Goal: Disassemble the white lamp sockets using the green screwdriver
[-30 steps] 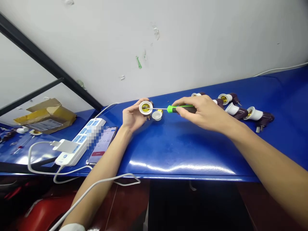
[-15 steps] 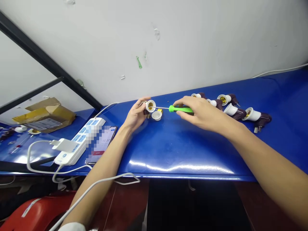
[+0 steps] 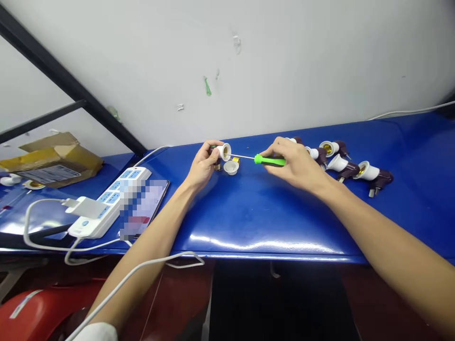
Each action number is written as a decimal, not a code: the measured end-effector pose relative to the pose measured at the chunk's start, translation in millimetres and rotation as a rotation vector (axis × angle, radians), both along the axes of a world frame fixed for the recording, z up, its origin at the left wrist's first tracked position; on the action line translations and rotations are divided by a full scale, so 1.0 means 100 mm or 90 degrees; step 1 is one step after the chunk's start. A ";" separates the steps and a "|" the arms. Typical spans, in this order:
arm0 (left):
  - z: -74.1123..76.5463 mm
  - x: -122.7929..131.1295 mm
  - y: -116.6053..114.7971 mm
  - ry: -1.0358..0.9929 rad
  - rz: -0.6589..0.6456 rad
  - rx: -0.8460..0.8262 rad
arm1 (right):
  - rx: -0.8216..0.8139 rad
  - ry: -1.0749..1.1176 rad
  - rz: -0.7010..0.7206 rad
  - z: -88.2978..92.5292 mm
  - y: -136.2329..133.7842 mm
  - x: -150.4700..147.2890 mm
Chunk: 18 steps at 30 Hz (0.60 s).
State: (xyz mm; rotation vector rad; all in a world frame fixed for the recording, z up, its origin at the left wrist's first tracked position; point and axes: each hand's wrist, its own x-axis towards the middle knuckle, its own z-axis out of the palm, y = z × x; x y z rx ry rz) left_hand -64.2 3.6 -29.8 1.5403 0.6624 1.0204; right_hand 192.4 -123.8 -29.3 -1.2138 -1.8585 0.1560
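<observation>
My left hand (image 3: 205, 163) holds a white lamp socket (image 3: 223, 152) by its dark base, with the socket's mouth turned toward the right. My right hand (image 3: 296, 163) grips a screwdriver with a green and black handle (image 3: 270, 160). Its thin metal shaft (image 3: 243, 156) reaches left to the socket's mouth, and the tip is hidden inside or behind the rim. Just below the socket, a small white cap (image 3: 231, 167) lies on the table beside a small brass part (image 3: 236, 161).
Several white and dark plum lamp-socket plug adapters (image 3: 368, 173) lie at the back right of the blue table (image 3: 249, 213). At left are a white power strip (image 3: 106, 208), a pixelated phone (image 3: 142, 208) and a cardboard box (image 3: 53, 158). A white cable crosses my left forearm.
The socket has turned from facing me to facing right, and both hands have drawn closer around it. The whole scene has shifted slightly in view as my head moved.
</observation>
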 end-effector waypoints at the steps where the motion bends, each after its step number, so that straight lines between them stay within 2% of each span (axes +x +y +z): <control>1: -0.01 0.00 0.00 0.008 0.000 0.001 | -0.027 0.020 0.006 0.01 0.00 0.01; 5: -0.04 0.00 0.01 0.027 -0.009 0.018 | -0.240 0.130 0.031 0.10 -0.05 0.01; 8: -0.06 -0.01 0.02 0.030 -0.018 0.040 | -0.383 0.146 0.054 0.16 -0.09 -0.02; 12: -0.06 0.02 -0.01 0.051 -0.034 0.069 | -0.580 0.183 0.142 0.23 -0.14 0.00; 15: -0.04 0.05 -0.09 0.064 -0.034 0.073 | -0.615 0.256 0.208 0.25 -0.18 0.06; 18: -0.04 0.07 -0.16 0.072 -0.021 0.077 | -0.602 0.269 0.200 0.25 -0.19 0.10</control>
